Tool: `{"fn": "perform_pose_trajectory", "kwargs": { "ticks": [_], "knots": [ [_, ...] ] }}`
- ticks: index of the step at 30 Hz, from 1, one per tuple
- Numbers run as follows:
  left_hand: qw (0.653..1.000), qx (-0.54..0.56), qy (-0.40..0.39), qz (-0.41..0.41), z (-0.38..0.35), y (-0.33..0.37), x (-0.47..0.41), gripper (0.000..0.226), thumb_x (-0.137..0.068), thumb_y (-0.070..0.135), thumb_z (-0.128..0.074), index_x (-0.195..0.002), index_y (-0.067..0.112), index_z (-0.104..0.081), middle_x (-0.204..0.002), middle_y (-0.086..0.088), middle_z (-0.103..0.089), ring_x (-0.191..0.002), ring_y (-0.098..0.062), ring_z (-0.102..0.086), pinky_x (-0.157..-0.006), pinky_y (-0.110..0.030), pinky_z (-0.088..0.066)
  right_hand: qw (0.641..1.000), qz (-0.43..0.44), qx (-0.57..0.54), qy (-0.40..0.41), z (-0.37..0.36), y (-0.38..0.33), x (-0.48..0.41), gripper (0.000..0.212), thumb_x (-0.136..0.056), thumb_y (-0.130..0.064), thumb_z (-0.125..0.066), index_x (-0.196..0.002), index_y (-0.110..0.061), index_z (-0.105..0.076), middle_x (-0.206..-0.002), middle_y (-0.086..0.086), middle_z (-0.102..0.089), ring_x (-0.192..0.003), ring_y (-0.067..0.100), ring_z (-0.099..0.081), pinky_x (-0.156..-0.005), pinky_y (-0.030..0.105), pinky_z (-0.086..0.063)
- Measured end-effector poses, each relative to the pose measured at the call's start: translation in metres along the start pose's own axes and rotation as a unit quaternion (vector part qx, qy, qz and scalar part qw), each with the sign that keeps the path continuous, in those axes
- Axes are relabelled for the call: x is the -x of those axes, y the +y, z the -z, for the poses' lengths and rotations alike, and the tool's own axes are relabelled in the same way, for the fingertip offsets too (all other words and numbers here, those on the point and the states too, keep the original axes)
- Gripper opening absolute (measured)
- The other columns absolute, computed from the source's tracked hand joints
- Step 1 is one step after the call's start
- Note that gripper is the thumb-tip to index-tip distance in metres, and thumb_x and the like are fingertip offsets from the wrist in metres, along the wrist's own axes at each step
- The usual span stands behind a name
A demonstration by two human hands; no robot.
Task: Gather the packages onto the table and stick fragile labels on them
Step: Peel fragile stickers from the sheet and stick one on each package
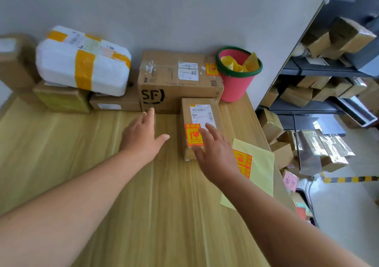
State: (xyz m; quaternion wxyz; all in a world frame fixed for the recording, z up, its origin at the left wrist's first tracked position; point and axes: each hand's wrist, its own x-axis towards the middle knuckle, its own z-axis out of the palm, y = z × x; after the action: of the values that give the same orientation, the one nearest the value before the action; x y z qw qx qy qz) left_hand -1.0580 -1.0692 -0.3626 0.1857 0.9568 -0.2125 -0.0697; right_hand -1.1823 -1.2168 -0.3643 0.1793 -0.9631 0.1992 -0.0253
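Note:
A small brown package (202, 107) lies on the wooden table (82, 143), with an orange fragile label (192, 135) stuck on its near end. My right hand (215, 154) hovers flat over that label, fingers spread, holding nothing. My left hand (143, 135) is open above the table, left of the package. A yellow backing sheet (260, 164) with orange fragile labels (243, 164) lies to the right. Behind stands a large SF box (176, 82) bearing a fragile label (212, 69).
Along the back wall sit a white foam package with yellow tape (82, 61), and several brown boxes (114, 102) under it. A pink bucket (235, 78) holds rolled yellow backing sheets. Shelves (320, 72) at the right hold several packages; more lie on the floor.

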Motion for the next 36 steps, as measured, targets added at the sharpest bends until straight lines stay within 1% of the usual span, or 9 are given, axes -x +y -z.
{"fn": "perform_pose_trajectory", "kwargs": {
  "ticks": [7, 13, 19, 23, 25, 26, 28, 32, 36],
  "knots": [
    [0.997, -0.038, 0.065, -0.019, 0.080, -0.095, -0.034, 0.082, -0.087, 0.049, -0.057, -0.150, 0.014, -0.017, -0.153, -0.007, -0.028, -0.139, -0.025, -0.027, -0.110, -0.037, -0.028, 0.998, 0.055, 0.000, -0.010, -0.013, -0.117, -0.075, 0.058, -0.096, -0.037, -0.048, -0.148, -0.018, -0.030, -0.158, 0.002, -0.020, -0.144, 0.023, -0.020, -0.117, 0.037, -0.018],
    [0.994, -0.006, 0.104, 0.014, 0.111, -0.173, -0.085, 0.083, -0.087, 0.048, -0.058, -0.150, 0.015, -0.015, -0.157, -0.011, -0.017, -0.144, -0.026, -0.015, -0.115, -0.038, -0.021, 0.998, 0.053, -0.038, -0.003, -0.039, -0.192, -0.140, 0.060, -0.096, -0.038, -0.049, -0.148, -0.017, -0.029, -0.157, 0.004, -0.024, -0.143, 0.023, -0.023, -0.115, 0.037, -0.024],
    [0.984, 0.041, 0.166, 0.042, 0.127, -0.223, -0.142, 0.087, -0.086, 0.047, -0.060, -0.150, 0.013, -0.012, -0.158, -0.014, -0.009, -0.145, -0.029, -0.010, -0.117, -0.038, -0.015, 0.987, -0.043, -0.154, 0.003, -0.067, -0.235, -0.211, 0.062, -0.093, -0.041, -0.053, -0.145, -0.015, -0.032, -0.149, 0.003, -0.036, -0.133, 0.022, -0.040, -0.103, 0.043, -0.042],
    [0.979, 0.074, 0.172, 0.075, 0.134, -0.245, -0.180, 0.094, -0.085, 0.052, -0.059, -0.151, 0.013, -0.005, -0.158, -0.015, -0.003, -0.146, -0.030, -0.006, -0.118, -0.042, -0.013, 0.969, -0.137, -0.206, -0.017, -0.080, -0.240, -0.249, 0.074, -0.094, -0.045, -0.050, -0.150, -0.011, -0.018, -0.154, 0.007, -0.029, -0.139, 0.026, -0.033, -0.110, 0.043, -0.034],
    [0.980, 0.091, 0.153, 0.093, 0.136, -0.252, -0.196, 0.097, -0.084, 0.056, -0.057, -0.151, 0.013, -0.001, -0.159, -0.014, -0.001, -0.146, -0.029, -0.004, -0.118, -0.042, -0.011, 0.956, -0.173, -0.234, -0.020, -0.083, -0.240, -0.262, 0.071, -0.093, -0.047, -0.050, -0.146, -0.009, -0.023, -0.145, 0.009, -0.040, -0.127, 0.027, -0.046, -0.100, 0.043, -0.041],
    [0.980, 0.103, 0.139, 0.101, 0.136, -0.255, -0.202, 0.098, -0.084, 0.057, -0.056, -0.151, 0.013, 0.001, -0.159, -0.013, -0.001, -0.146, -0.028, -0.004, -0.118, -0.042, -0.011, 0.947, -0.189, -0.257, -0.023, -0.083, -0.240, -0.267, 0.067, -0.093, -0.047, -0.050, -0.142, -0.008, -0.026, -0.134, 0.007, -0.047, -0.111, 0.025, -0.055, -0.090, 0.040, -0.045],
    [0.979, 0.135, 0.106, 0.108, 0.136, -0.259, -0.212, 0.098, -0.084, 0.058, -0.055, -0.151, 0.012, -0.001, -0.158, -0.012, -0.009, -0.145, -0.028, -0.012, -0.116, -0.044, -0.019, 0.930, -0.213, -0.297, -0.039, -0.084, -0.240, -0.275, 0.059, -0.094, -0.046, -0.050, -0.135, -0.009, -0.032, -0.113, 0.002, -0.049, -0.083, 0.017, -0.053, -0.074, 0.035, -0.042],
    [0.970, 0.201, 0.087, 0.107, 0.132, -0.260, -0.214, 0.079, -0.083, 0.054, -0.058, -0.142, 0.014, -0.024, -0.143, -0.006, -0.039, -0.128, -0.029, -0.043, -0.100, -0.047, -0.041, 0.922, -0.196, -0.332, -0.045, -0.089, -0.237, -0.279, 0.050, -0.091, -0.049, -0.052, -0.124, -0.012, -0.045, -0.111, 0.002, -0.057, -0.091, 0.017, -0.056, -0.074, 0.033, -0.045],
    [0.953, 0.255, 0.128, 0.098, 0.131, -0.259, -0.191, 0.074, -0.076, 0.057, -0.058, -0.135, 0.021, -0.033, -0.130, -0.002, -0.050, -0.116, -0.026, -0.051, -0.092, -0.050, -0.047, 0.922, -0.161, -0.349, -0.042, -0.083, -0.237, -0.261, 0.031, -0.092, -0.045, -0.053, -0.101, -0.016, -0.047, -0.093, -0.001, -0.054, -0.074, 0.012, -0.049, -0.061, 0.026, -0.037]
  ]
}}
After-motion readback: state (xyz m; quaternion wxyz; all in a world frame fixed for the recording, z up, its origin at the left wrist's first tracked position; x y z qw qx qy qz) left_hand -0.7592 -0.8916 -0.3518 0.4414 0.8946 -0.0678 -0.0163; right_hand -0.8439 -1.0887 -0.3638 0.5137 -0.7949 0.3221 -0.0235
